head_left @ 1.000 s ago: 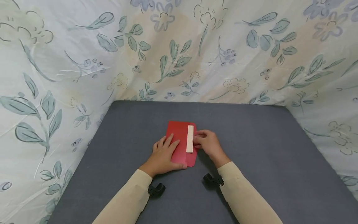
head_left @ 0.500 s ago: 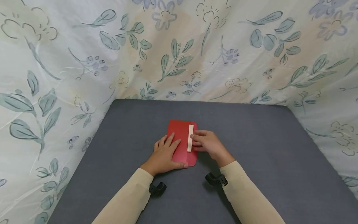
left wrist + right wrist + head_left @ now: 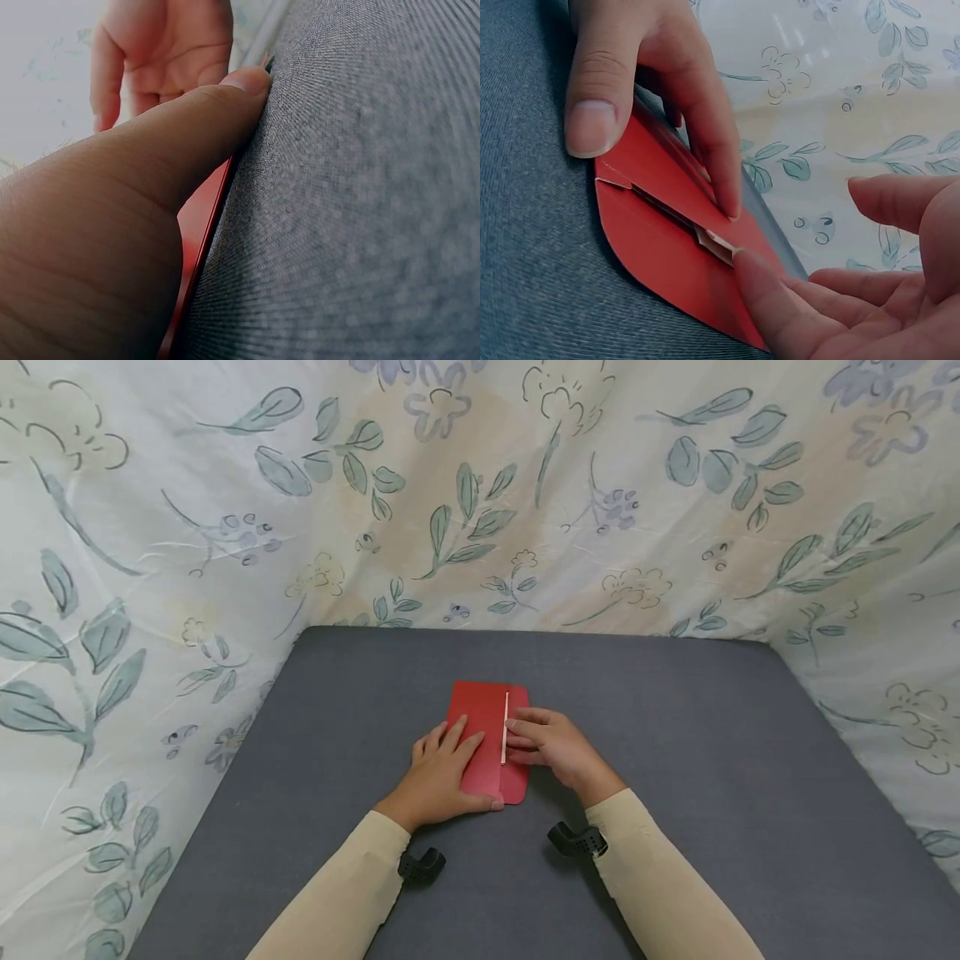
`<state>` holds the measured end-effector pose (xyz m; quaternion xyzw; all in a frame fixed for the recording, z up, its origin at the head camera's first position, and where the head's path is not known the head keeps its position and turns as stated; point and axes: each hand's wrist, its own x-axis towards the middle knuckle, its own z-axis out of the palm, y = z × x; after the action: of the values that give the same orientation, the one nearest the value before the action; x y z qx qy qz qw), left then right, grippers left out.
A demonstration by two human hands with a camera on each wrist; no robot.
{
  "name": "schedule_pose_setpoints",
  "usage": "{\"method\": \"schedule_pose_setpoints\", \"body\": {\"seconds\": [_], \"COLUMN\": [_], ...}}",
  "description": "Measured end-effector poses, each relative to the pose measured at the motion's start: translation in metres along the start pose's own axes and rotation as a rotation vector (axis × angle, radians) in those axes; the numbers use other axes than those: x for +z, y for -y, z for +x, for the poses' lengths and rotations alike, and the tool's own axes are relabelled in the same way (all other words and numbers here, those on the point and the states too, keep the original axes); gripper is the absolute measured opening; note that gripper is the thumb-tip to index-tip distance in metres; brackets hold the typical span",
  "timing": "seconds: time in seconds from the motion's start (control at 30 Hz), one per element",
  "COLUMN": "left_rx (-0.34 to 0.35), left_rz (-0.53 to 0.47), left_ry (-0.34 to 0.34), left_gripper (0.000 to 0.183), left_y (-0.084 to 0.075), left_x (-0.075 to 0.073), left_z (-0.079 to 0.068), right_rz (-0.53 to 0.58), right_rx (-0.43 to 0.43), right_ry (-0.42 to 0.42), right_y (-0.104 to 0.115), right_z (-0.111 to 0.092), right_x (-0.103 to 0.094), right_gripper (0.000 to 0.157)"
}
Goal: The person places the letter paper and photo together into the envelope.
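A red envelope (image 3: 478, 700) lies on the dark grey table with its flap (image 3: 516, 787) folded out to the right. My left hand (image 3: 435, 782) rests spread on its left part, thumb along the near edge. From the opening only a thin strip of cream-coloured paper (image 3: 505, 728) shows; the rest is hidden inside. My right hand (image 3: 558, 748) is over the flap, fingers extended. In the right wrist view, one fingertip (image 3: 756, 279) of that hand touches the exposed paper edge (image 3: 718, 246). The left wrist view has my left thumb (image 3: 217, 105) against the envelope's edge.
The grey tabletop (image 3: 697, 752) spreads around the envelope on all sides. A floral cloth (image 3: 480, 527) hangs behind the table and along its left and right sides. Each wrist carries a black camera mount (image 3: 577, 840).
The cream paper has slid left into the envelope, its visible strip shrinking to a sliver. My right hand has followed it slightly leftward with its fingers extended. The left hand has stayed put.
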<state>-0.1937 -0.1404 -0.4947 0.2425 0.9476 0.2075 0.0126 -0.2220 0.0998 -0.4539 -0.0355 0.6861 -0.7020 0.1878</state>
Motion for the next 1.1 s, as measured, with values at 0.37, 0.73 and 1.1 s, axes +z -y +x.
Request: {"method": "schedule_pose_setpoints", "body": {"seconds": [0.37,0.73,1.1], "left_rx": [-0.001,-0.001,-0.025], "left_rz": [0.003,0.008,-0.053], "left_ry": [0.011,0.022,0.018], "left_gripper": [0.110,0.109,0.109], "left_y": [-0.001,-0.001,-0.004], "left_x": [-0.004,-0.005,-0.004], "left_z": [0.000,0.000,-0.003], "right_rz": [0.133,0.166,0.093], "right_rx": [0.012,0.018,-0.088], "right_ry": [0.031,0.069,-0.064], "right_y": [-0.009,-0.012,-0.018], "right_z": [0.005,0.004,-0.019], "right_x": [-0.005,-0.008,-0.009], "right_gripper": [0.066,0.069,0.058]}}
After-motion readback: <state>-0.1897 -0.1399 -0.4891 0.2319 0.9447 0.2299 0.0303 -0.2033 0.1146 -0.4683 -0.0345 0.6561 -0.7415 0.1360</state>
